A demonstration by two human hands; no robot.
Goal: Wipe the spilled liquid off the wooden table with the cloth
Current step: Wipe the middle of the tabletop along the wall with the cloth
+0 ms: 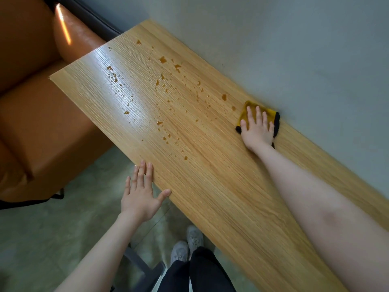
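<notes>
Yellow cloth, soft, light: pressed flat under spread right hand; left hand open at table edge.

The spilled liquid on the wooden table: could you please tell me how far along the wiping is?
Nothing looks wiped yet. In hand: the right hand presses flat on the yellow cloth by the wall, just short of the nearest drops. The left hand rests open at the table's near edge. Left: the amber droplets scattered across the far half.
</notes>
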